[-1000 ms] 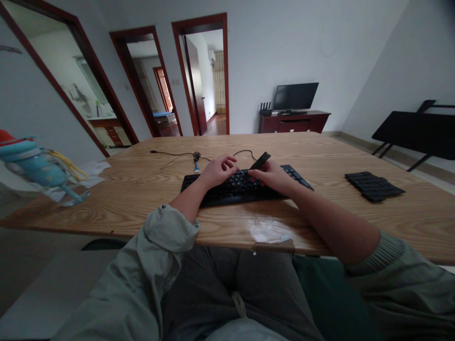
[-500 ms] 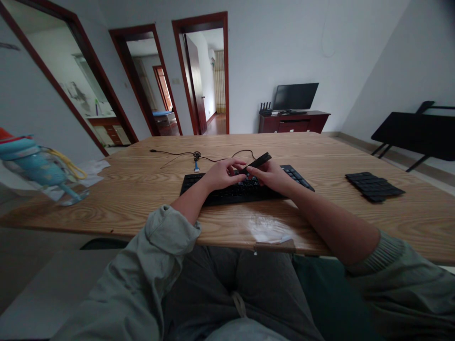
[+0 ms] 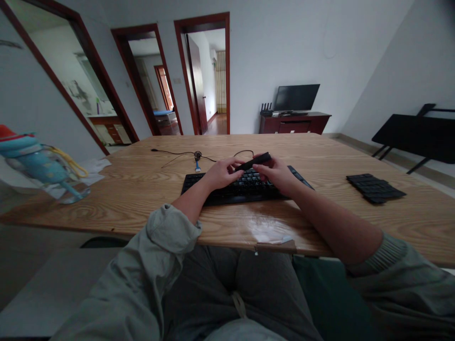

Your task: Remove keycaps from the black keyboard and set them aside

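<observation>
At centre, fingers of left hand (image 3: 221, 174) and right hand (image 3: 279, 175) grip a black stick (image 3: 253, 162); keyboard (image 3: 245, 195) work seems unfinished, though keys (image 3: 254, 177) are unclear.

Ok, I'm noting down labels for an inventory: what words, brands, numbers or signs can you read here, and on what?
No text can be read anywhere.
Keyboard: any key markings are too small and blurred.
Black tool in the right hand: no legible marking.
Blue bottle: pale pattern, too blurred to tell if it includes lettering.
Dark screen: no readable brand.
</observation>
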